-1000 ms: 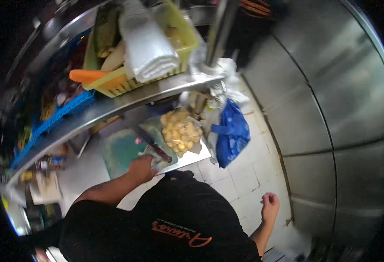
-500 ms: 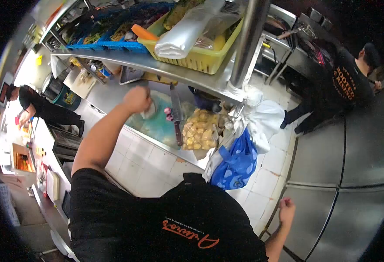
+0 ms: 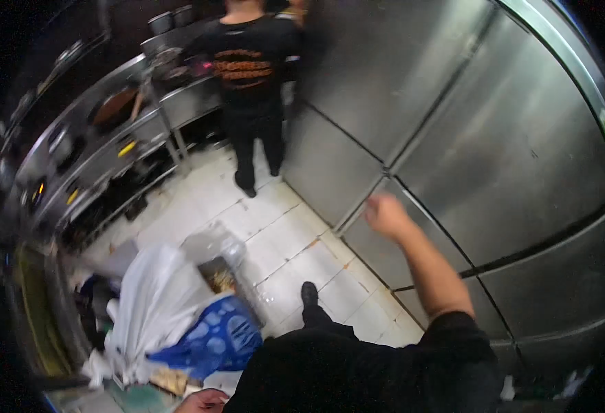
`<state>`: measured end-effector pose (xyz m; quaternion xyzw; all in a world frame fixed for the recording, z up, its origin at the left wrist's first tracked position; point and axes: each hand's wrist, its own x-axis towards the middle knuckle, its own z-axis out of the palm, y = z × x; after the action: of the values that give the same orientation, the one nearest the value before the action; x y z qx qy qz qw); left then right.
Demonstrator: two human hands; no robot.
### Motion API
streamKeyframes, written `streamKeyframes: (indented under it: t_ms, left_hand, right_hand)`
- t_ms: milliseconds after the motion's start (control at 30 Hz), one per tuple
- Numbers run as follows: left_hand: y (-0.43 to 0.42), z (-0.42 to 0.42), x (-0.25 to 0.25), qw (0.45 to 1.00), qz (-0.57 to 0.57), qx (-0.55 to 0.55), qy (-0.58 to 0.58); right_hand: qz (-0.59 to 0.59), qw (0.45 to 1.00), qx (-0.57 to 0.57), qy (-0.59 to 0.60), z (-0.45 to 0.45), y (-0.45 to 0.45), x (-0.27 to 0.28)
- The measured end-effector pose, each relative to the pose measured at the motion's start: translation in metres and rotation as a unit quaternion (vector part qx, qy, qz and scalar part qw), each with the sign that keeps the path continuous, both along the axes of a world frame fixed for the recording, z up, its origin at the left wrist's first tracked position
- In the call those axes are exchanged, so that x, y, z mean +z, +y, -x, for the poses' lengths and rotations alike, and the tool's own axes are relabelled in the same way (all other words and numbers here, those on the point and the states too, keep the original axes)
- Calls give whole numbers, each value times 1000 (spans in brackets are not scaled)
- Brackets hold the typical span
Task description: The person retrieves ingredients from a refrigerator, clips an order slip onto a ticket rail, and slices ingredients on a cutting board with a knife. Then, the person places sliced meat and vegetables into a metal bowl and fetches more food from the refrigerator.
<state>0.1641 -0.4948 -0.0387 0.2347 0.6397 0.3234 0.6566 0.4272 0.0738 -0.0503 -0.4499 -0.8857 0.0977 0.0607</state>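
Observation:
My right hand [image 3: 385,217] is stretched forward, its fingers curled in, in front of the steel refrigerator doors [image 3: 509,151] close to where their seams meet. Motion smears it slightly, and I cannot tell whether it touches a door or holds anything. At the bottom edge, my left hand [image 3: 204,401] shows only in part, low beside my body. A small pale thing lies by its fingers, too little of it visible to name. Close to that hand are a blue patterned bag [image 3: 213,337] and a corner of the green cutting board [image 3: 141,398].
A co-worker in a black shirt [image 3: 244,65] stands ahead with their back to me, beside the refrigerator. White plastic bags [image 3: 154,289] hang over the table's end. A clear container [image 3: 237,272] sits beyond them. Steel cooking counters [image 3: 110,131] line the left; tiled floor [image 3: 282,241] runs between.
My view has swung right, from the worktable to the refrigerator. My right hand has come up before its doors. My left hand has left the cutting board's middle and sits low at the edge.

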Motion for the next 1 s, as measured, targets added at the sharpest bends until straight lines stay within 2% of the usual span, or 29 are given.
streamKeyframes:
  t_ms: [33,100,133,167,233,333,367,400,433,467,500,533,567,600,667,700,733,767,800,833,1000]
  left_hand:
    - [35,-11,-9,995,-89,16,44]
    - [114,-22,-42,979,-69,47,187]
    - [151,-32,-57,962,-102,77,241]
    - [201,-35,-54,943,-130,96,292]
    - [296,-56,-5,930,-153,55,330]
    - [383,-66,1,924,-265,11,276]
    - [404,-63,5,928,-261,-4,266]
    - [425,-60,6,931,-257,-23,257]
    - [444,-55,7,935,-248,-47,248]
    - [463,-51,6,925,-273,-29,264]
    - [482,-45,3,913,-298,-14,278]
    - [500,-38,-3,901,-322,1,291]
    - [515,-25,-13,895,-333,13,298]
    - [525,-12,-19,867,-348,45,354]
    - [542,12,-30,799,-370,111,460]
    - [551,21,-38,818,-399,184,372]
    - [554,44,-60,822,-333,253,387]
    - [559,56,-56,792,-369,319,366]
    - [562,73,-56,791,-354,359,347]
    - [562,88,-61,788,-361,378,326]
    - [566,141,-94,764,-425,404,269]
  right_hand:
    - [-63,997,-36,-27,5,32,44]
    - [-256,963,71,-47,5,118,94]
    - [-343,930,124,-43,9,146,117]
    - [-363,916,111,-130,9,189,127]
    - [-391,867,84,-298,-1,257,135]
    - [-265,831,81,-482,14,245,158]
    - [-257,843,100,-461,25,237,161]
    - [-262,830,125,-476,41,197,180]
    - [-319,837,196,-399,43,185,166]
    - [-249,865,262,-347,55,161,171]
    - [-267,864,385,-186,59,146,169]
    - [-128,847,512,56,66,138,145]
    - [-22,813,567,134,71,122,137]
    - [82,759,611,209,74,110,131]
    - [104,805,541,221,83,123,88]
    - [116,826,504,226,89,135,62]
    - [143,876,409,212,91,148,36]
    - [167,916,309,194,90,163,13]
    - [202,938,241,143,88,177,-7]
    - [236,952,169,92,84,186,-24]
    - [268,962,30,-38,77,239,-52]
